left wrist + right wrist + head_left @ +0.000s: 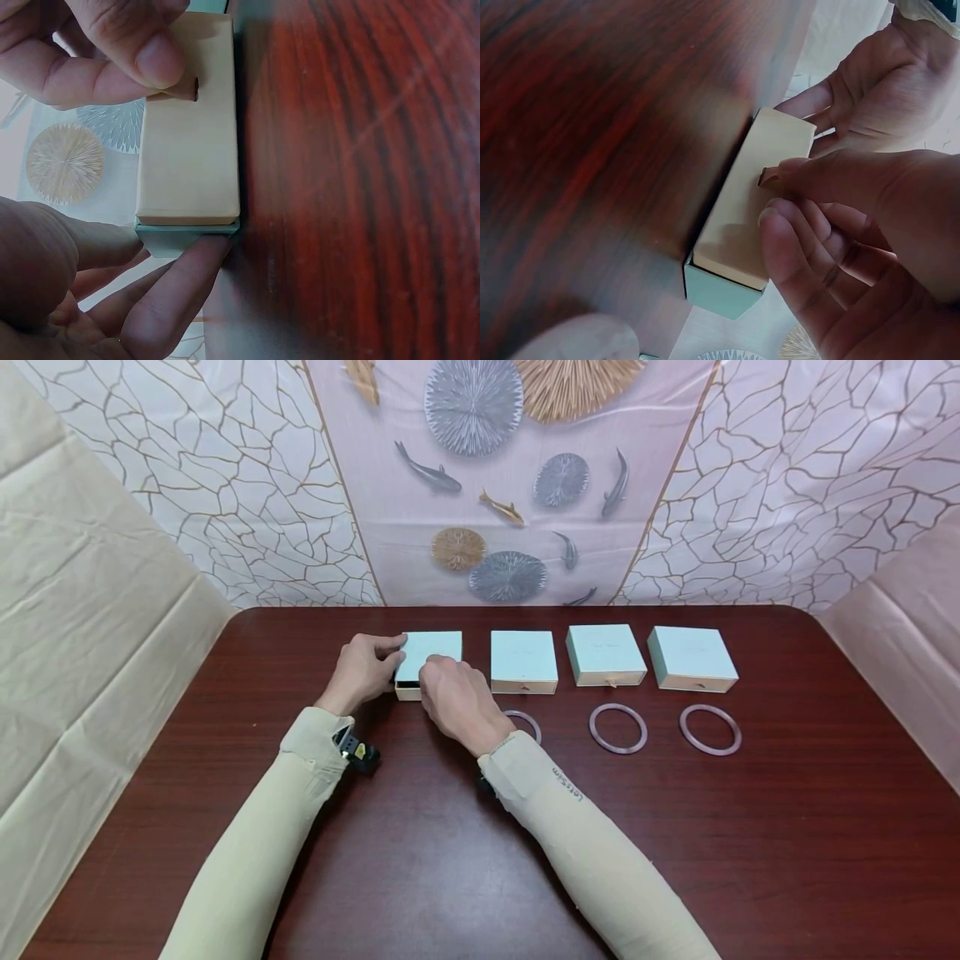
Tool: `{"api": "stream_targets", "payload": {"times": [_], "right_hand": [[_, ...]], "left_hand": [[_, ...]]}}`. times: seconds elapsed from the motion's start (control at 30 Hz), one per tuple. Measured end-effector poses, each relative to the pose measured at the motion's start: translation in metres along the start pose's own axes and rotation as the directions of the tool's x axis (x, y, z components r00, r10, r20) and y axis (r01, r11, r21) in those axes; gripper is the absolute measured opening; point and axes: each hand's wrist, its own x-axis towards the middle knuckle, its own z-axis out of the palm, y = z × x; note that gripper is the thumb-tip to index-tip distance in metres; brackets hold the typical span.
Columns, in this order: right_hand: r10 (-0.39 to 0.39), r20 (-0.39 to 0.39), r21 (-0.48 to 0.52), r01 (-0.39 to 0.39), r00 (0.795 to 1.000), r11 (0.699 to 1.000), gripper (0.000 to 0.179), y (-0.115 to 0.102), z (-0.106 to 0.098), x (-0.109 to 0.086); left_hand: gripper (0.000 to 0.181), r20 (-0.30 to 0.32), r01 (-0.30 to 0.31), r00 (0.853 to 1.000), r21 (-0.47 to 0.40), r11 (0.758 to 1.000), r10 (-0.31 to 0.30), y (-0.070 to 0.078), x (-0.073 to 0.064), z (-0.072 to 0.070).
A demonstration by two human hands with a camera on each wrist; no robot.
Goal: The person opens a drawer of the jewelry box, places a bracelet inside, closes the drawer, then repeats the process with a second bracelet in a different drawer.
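A mint-green drawer box (433,644) stands leftmost in a row on the table. Its cream drawer (187,165) juts slightly from the sleeve, and a dark gap shows above the drawer front in the head view. My left hand (358,670) holds the sleeve at its left end, fingers against the side and upper edge. Between thumb and fingers, my right hand (459,700) pinches the small ribbon pull tab (769,175) on the drawer front. The right hand covers the box's right front corner in the head view. What lies inside the drawer is hidden.
Three more mint boxes, a near one (523,657), a middle one (606,649) and a far-right one (692,652), continue the row. In front lie lavender bangles: one (534,724) partly behind my right wrist, another (618,749), and one at right (710,752). Patterned cloth (420,552) hangs behind the table.
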Motion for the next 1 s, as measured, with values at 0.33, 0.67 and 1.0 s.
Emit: {"api": "stream_targets", "payload": {"times": [0.33, 0.67, 1.0], "right_hand": [[0.006, 0.008, 0.003, -0.006, 1.000, 1.000, 0.027, 0.0006, -0.0007, 0.0000], [0.011, 0.009, 0.011, -0.011, 1.000, 1.000, 0.026, 0.0013, 0.0007, 0.0007], [0.008, -0.003, -0.001, -0.008, 1.000, 1.000, 0.028, 0.0009, 0.0018, 0.0017]], "left_hand": [[0.040, 0.005, 0.005, 1.000, 0.001, 1.000, -0.005, 0.0013, 0.0005, 0.0001], [0.039, -0.007, -0.001, 1.000, 0.009, 1.000, 0.001, 0.0012, 0.0007, 0.0008], [0.039, -0.007, 0.006, 1.000, 0.009, 1.000, -0.006, 0.0005, 0.0009, 0.0002]]}}
